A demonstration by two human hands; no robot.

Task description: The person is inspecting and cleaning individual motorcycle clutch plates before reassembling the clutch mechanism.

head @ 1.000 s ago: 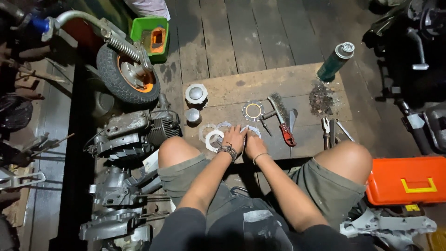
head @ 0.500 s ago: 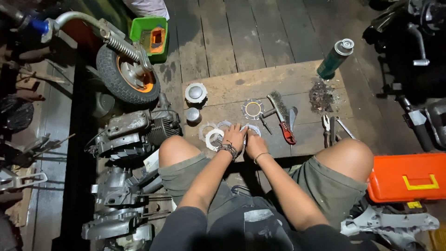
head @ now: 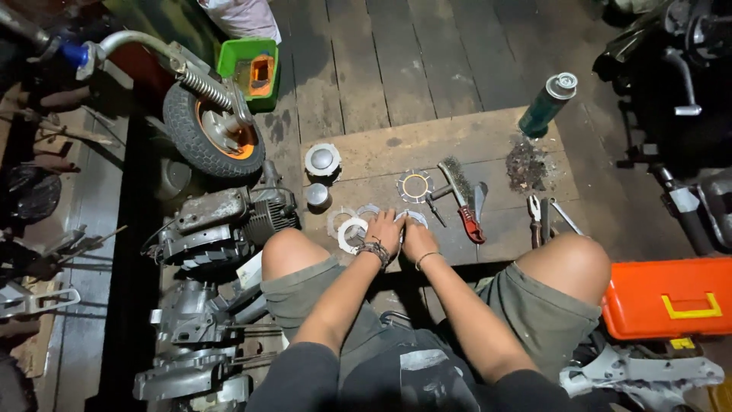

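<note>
Wooden board [head: 496, 133] on plank floor [head: 396, 61]: metal rings [head: 352, 229], wire brush [head: 462, 197], pliers [head: 535, 217], spray can [head: 547, 105].

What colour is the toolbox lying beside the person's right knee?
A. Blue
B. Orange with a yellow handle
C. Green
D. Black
B: the toolbox next to the right knee is orange, and its handle is yellow.

You see everything from one camera on your own head, looking almost straight down from above your knees and lap to the wooden board [head: 427, 149] on the floor. It is near enough to show your left hand [head: 383, 231] and right hand [head: 418, 239] at centre, the orange toolbox [head: 667, 297] at the right edge.
</note>
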